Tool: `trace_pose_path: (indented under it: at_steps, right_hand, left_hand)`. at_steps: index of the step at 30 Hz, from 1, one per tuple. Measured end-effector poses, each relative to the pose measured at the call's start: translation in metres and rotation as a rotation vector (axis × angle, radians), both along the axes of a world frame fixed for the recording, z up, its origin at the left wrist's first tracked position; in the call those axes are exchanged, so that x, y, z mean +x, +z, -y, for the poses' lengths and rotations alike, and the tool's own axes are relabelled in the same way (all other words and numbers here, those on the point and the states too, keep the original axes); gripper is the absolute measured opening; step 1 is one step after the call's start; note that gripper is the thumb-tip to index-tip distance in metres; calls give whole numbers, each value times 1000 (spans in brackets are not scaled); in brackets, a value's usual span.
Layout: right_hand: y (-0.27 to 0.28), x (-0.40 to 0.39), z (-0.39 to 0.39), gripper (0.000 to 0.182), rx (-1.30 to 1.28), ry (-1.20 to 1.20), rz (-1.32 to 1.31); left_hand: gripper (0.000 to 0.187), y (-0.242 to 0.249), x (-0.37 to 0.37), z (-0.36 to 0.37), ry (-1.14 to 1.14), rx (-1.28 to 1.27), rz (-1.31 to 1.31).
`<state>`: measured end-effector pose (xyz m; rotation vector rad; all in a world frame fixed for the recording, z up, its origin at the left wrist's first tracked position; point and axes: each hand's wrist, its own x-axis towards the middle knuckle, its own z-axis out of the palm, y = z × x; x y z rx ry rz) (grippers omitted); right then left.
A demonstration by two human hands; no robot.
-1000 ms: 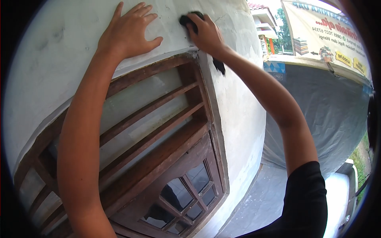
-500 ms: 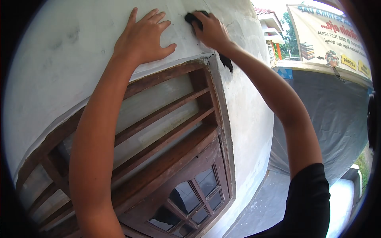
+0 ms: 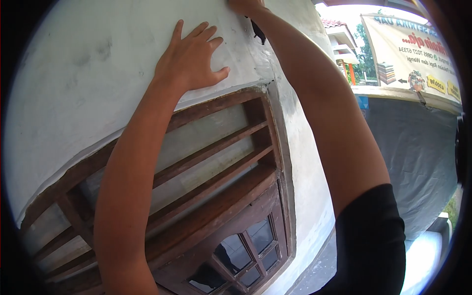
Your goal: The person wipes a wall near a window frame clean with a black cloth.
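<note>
My left hand [image 3: 194, 56] lies with its fingers spread on the white plastered wall [image 3: 118, 54], above the brown wooden frame [image 3: 216, 101]. Nothing is in it. At the top edge of the view, my right hand [image 3: 246, 6] is partly cut off against the wall, with its fingers hidden. A strip of black cloth [image 3: 257, 33] hangs below the right wrist; the rest of the cloth is out of sight.
Below the hands are wooden slats [image 3: 211, 151] and a brown panel with small glass panes [image 3: 260, 235]. To the right are a printed banner [image 3: 413, 54] and a grey sheet [image 3: 408, 157].
My right hand has moved up the wall, partly out of view, and the dark cloth has gone up with it. My left hand still rests on the wall, slightly lower and further right in view.
</note>
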<state>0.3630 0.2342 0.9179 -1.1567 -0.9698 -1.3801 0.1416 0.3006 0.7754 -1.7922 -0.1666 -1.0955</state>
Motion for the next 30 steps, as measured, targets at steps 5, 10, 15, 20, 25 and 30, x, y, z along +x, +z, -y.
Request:
trace_pose_path:
  at_steps: [5,10,15,20,25,30]
  right_hand:
    - [-20,8,0,36,-9,-1,-35]
    - [-96,23,8,36,-4,-117,123]
    - [-132,31,10,36,-40,-80,89]
    - [-56,32,0,41,27,-198,84]
    - [27,-18,9,49,-18,7,-127]
    - [67,-5,1,55,-9,4,-105]
  left_hand:
    - [68,2,0,-3,-17,25,-1]
    - [65,20,-15,-5,-41,-6,-22]
    - [66,43,-43,-12,38,79,102]
    - [69,37,-33,-11,78,76,130]
    - [71,37,-33,-11,69,49,124]
    - [71,39,-33,-14,90,73,120]
